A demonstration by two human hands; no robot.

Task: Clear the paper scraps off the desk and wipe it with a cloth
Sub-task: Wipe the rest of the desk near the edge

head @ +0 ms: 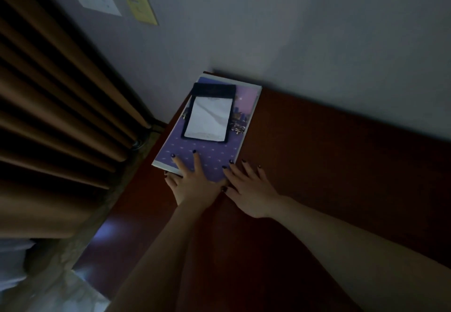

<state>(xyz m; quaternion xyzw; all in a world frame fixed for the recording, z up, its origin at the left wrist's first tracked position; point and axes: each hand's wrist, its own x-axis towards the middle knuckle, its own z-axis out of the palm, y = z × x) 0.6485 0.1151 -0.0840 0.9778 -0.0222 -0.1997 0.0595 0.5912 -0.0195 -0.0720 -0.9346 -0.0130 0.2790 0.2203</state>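
Desk is sitting against the wall, hard, probably slick; no scraps or cloth showing. Purple book is lying at its far-left corner under a notepad holder, which could slide; probably stiff, so grab its near edge. Left hand and right hand are pressing flat there, fingers straight.

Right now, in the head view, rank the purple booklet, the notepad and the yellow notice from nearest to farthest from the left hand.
1. purple booklet: the left hand rests on it.
2. notepad: on the booklet, farther back.
3. yellow notice: high on the wall.
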